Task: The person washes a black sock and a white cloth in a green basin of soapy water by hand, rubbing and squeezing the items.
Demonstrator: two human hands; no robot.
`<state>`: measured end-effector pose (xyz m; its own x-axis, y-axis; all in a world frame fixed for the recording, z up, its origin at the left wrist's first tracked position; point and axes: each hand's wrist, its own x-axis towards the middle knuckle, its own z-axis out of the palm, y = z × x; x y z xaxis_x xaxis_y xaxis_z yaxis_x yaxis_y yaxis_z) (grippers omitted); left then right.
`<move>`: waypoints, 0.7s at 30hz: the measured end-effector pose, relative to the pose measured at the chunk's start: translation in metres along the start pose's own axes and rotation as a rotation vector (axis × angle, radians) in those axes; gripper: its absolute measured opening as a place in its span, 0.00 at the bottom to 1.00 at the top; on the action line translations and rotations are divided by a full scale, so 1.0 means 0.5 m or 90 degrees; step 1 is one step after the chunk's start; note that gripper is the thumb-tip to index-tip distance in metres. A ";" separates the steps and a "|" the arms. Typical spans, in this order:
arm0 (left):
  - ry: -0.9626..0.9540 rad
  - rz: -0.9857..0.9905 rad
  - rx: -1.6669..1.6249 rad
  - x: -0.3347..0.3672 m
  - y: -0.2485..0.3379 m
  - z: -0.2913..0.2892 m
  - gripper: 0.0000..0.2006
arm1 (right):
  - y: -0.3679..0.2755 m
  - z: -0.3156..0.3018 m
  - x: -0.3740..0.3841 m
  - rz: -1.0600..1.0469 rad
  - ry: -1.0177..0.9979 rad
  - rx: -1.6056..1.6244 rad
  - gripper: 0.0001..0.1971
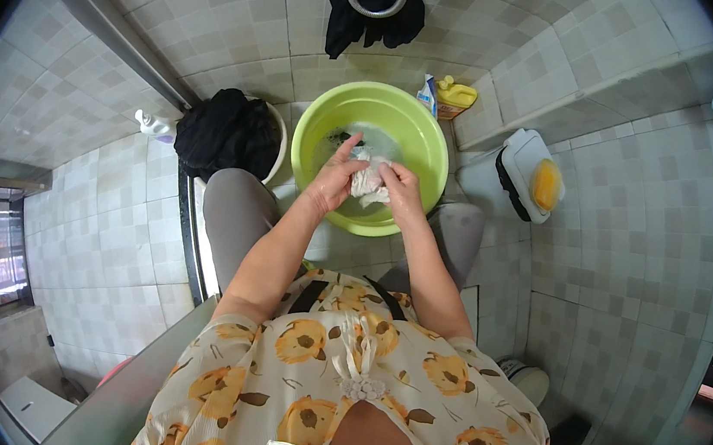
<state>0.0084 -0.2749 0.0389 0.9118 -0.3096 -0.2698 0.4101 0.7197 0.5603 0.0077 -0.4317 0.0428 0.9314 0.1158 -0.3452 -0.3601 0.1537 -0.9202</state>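
A bunched wet white cloth [369, 180], with a faint pinkish tint, is between my two hands over a lime-green basin [310, 131]. My left hand [337, 179] holds the cloth's left side, its index finger stretched out and its thumb against the fabric. On the other side my right hand [401, 192] grips the cloth, fingers curled into it. Cloudy, sudsy water [386, 146] lies in the basin below. A small dark piece [355, 139] shows in the water just past my left fingertips; its kind is unclear.
Left of the basin stands a white tub [277, 149] heaped with black clothing [227, 135], beside a white bottle [155, 125]. Behind the basin are a yellow jug [455, 98] and a blue-white packet [427, 95]. A white lidded bin [530, 154] bearing a yellow-orange object [545, 185] stands right.
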 end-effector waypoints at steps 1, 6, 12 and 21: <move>0.073 0.026 0.017 0.006 -0.003 0.000 0.31 | -0.004 -0.003 0.003 -0.036 0.011 -0.042 0.16; 0.376 0.066 0.165 0.040 -0.020 -0.100 0.20 | -0.067 -0.032 0.013 -0.052 0.039 0.187 0.11; 0.572 0.097 0.746 0.000 0.019 -0.040 0.12 | -0.121 -0.076 0.024 -0.028 0.064 0.152 0.12; 0.416 0.402 1.004 -0.001 -0.026 -0.049 0.12 | -0.084 -0.066 0.018 -0.022 -0.019 0.082 0.14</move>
<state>0.0023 -0.2691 0.0126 0.9257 0.2911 0.2414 0.0322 -0.6967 0.7166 0.0332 -0.4693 0.0723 0.9418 0.1375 -0.3068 -0.3342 0.2821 -0.8993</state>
